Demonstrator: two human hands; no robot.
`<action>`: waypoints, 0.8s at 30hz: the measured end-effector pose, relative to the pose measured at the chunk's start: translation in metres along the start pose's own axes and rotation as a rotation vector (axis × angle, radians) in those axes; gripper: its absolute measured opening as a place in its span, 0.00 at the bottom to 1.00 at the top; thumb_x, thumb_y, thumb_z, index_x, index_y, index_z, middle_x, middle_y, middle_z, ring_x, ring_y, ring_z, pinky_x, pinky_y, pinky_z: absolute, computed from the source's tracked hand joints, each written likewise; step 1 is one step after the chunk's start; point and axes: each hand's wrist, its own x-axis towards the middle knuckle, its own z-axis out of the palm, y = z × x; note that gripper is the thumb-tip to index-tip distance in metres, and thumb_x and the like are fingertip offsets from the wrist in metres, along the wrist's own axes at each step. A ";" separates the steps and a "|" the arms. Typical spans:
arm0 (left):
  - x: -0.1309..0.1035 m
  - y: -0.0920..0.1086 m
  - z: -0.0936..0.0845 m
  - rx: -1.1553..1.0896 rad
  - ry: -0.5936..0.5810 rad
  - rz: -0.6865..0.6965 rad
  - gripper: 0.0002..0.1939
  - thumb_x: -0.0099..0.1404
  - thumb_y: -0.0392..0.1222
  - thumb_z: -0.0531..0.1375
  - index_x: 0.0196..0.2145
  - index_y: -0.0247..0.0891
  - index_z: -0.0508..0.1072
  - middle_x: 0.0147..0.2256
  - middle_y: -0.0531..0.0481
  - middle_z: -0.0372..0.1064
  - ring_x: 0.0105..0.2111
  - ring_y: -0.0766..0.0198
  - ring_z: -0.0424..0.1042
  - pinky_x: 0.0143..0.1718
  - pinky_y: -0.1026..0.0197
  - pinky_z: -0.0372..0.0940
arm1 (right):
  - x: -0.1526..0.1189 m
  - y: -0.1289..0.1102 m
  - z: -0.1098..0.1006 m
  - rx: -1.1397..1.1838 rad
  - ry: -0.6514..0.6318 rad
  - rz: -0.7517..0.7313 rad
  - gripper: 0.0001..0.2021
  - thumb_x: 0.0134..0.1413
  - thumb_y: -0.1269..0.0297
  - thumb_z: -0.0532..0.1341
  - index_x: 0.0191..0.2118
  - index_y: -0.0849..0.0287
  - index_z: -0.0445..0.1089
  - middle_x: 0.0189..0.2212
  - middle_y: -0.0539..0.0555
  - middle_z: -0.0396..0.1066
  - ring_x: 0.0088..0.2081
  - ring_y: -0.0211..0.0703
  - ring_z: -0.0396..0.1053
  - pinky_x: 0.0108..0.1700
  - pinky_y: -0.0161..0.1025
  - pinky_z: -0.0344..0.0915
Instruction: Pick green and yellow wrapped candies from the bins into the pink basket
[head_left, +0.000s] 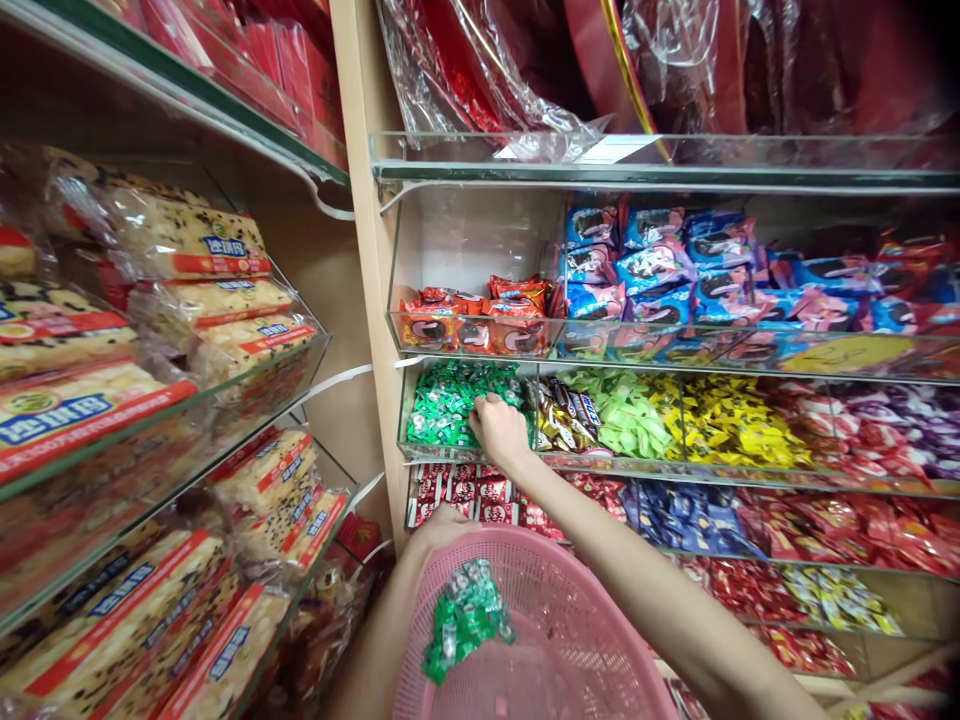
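My left hand [441, 528] is closed on the far rim of a pink plastic basket [600, 600], which is tilted toward me. Inside the basket lies a small heap of green-wrapped candies [469, 620]. My right hand [501, 430] reaches over the basket to a clear shelf bin full of similar green candies [442, 405]. Its fingers are curled down at the candies' right side, with the back of the hand toward me. Whatever is inside that fist is hidden.
Right of the green candies are dark-wrapped bars [566, 415], light green sweets [626, 410] and yellow sweets [739, 425]. A glass shelf edge [675, 178] runs above. Packaged puffed cakes [195, 235] fill the left shelves, beside a wooden upright [367, 250].
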 end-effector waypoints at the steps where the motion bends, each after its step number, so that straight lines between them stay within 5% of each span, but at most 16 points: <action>1: 0.001 -0.001 0.000 0.000 -0.001 0.002 0.24 0.41 0.62 0.62 0.12 0.39 0.60 0.14 0.54 0.50 0.18 0.68 0.51 0.22 0.61 0.43 | 0.000 0.002 0.000 0.006 0.001 0.005 0.13 0.64 0.62 0.46 0.45 0.57 0.66 0.41 0.57 0.68 0.38 0.43 0.70 0.36 0.36 0.61; 7: 0.002 -0.003 0.000 0.034 -0.014 0.030 0.25 0.41 0.63 0.60 0.12 0.39 0.57 0.14 0.55 0.47 0.18 0.69 0.48 0.22 0.61 0.41 | 0.001 0.012 -0.005 0.143 0.090 0.031 0.13 0.64 0.59 0.47 0.42 0.56 0.67 0.40 0.55 0.69 0.37 0.42 0.69 0.35 0.35 0.58; 19: 0.000 -0.001 -0.001 0.057 -0.011 0.054 0.25 0.42 0.61 0.60 0.11 0.39 0.54 0.15 0.55 0.45 0.19 0.69 0.47 0.23 0.61 0.40 | 0.026 0.026 0.016 0.883 0.172 0.135 0.13 0.49 0.57 0.58 0.23 0.62 0.70 0.20 0.49 0.68 0.24 0.35 0.62 0.28 0.32 0.55; 24: -0.001 -0.001 -0.001 0.040 -0.008 0.043 0.24 0.44 0.60 0.60 0.11 0.39 0.56 0.15 0.55 0.47 0.18 0.69 0.48 0.22 0.61 0.41 | 0.026 0.027 0.018 0.865 0.137 0.168 0.12 0.48 0.58 0.59 0.22 0.61 0.69 0.19 0.49 0.68 0.25 0.36 0.63 0.28 0.32 0.55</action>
